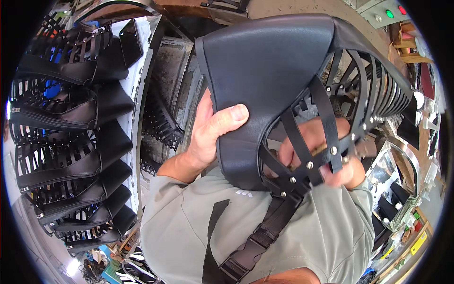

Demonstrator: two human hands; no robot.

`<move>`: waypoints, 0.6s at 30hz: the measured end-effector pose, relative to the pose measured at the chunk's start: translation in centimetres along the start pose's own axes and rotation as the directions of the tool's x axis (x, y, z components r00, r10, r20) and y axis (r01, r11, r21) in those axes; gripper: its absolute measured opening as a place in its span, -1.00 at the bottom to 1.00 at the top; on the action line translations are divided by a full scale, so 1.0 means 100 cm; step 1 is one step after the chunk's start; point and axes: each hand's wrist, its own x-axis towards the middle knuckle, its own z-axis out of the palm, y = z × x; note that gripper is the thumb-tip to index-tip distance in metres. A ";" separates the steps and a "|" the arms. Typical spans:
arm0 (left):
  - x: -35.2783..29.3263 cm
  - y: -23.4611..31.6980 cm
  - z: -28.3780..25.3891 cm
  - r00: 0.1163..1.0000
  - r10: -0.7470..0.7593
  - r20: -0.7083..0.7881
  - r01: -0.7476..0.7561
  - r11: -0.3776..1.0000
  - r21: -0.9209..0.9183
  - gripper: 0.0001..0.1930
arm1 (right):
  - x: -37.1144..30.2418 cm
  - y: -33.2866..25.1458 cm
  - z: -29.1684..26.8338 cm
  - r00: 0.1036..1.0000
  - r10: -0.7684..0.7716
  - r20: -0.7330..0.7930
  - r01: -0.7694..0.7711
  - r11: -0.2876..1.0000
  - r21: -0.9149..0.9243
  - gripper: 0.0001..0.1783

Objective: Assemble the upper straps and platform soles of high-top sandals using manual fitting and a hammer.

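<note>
Close in front of me is a large black wedge-heeled strappy sandal (269,57), its smooth heel toward the left and its studded cage of straps toward the right. My left hand (215,125) is closed on the heel's left edge, thumb on the smooth face, other fingers hidden underneath. Through the gaps in the cage shows my right hand (309,135), partly covered by straps. Its fingertips, slightly blurred, close around a loose black strap (326,125) near the lowest row of studs.
Similar black wedge sandals (75,165) stand in a row along a white-covered ledge (144,61) on the left. A metal frame (182,71) lies beyond my left hand. A control panel (385,16) with green and red buttons is at the far right. A buckled strap (250,248) crosses my chest.
</note>
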 end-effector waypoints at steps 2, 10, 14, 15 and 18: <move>-0.003 0.003 0.003 0.999 0.045 -0.029 -0.044 0.999 0.025 -0.38 | 0.005 -0.010 0.001 1.000 0.011 0.023 -0.011 1.000 -0.006 -0.74; -0.005 0.005 -0.001 0.999 0.018 -0.050 -0.019 1.000 -0.010 -0.43 | 0.008 0.009 0.005 0.989 -0.149 -0.020 0.150 0.979 0.137 -0.75; -0.009 0.000 0.000 0.988 0.056 -0.146 -0.061 0.998 -0.033 -0.42 | -0.012 0.011 -0.002 1.000 0.000 0.025 -0.002 0.995 0.098 -0.70; -0.009 -0.001 -0.001 0.986 0.067 -0.151 -0.075 0.996 -0.044 -0.42 | -0.018 0.014 -0.003 0.997 -0.055 0.046 0.055 0.998 -0.004 -0.67; -0.002 -0.006 -0.010 0.995 0.099 -0.024 -0.101 0.986 -0.131 -0.40 | -0.013 0.026 0.005 0.980 -0.199 -0.019 0.199 0.979 0.036 -0.69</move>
